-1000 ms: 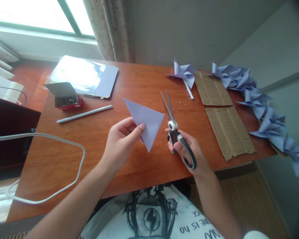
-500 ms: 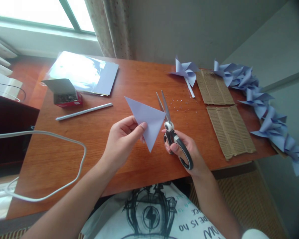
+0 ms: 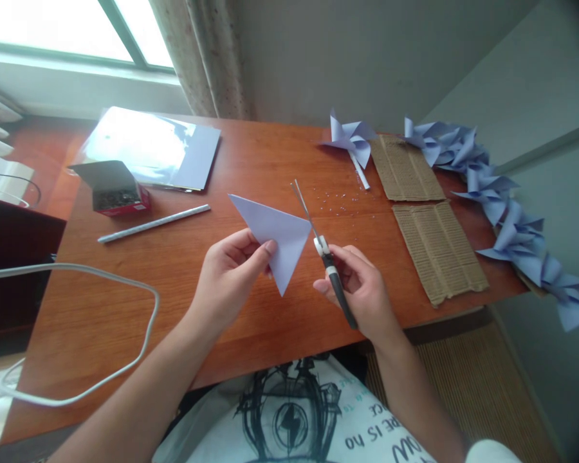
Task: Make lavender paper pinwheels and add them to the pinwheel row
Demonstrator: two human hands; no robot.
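Observation:
A lilac sheet of paper (image 3: 282, 235), folded into a triangle, is pinched between the thumb and fingers of my left hand (image 3: 236, 263). Its right corner reaches the scissors (image 3: 329, 263), which have black-and-white handles. My right hand (image 3: 364, 292) holds these by the handles, the blades pointing up and away from me. Seen nearly edge-on, the blades look slightly parted at their tips. Whether the paper's corner lies between the blades or just beside them, I cannot tell.
On the wooden table (image 3: 251, 154) lie a rolled paper stick (image 3: 154, 223), an open red box (image 3: 123, 199) and a plastic sleeve of paper (image 3: 193, 157). To the right are a paper pinwheel (image 3: 350, 136), corrugated cardboard pieces (image 3: 439, 251) and several more pinwheels (image 3: 518, 231). A white cable (image 3: 149, 328) loops at left.
The scissors have turned in my right hand, from showing their open loops to nearly edge-on, and the blade gap looks narrower. My left hand keeps its pinch on the paper. The view has shifted slightly.

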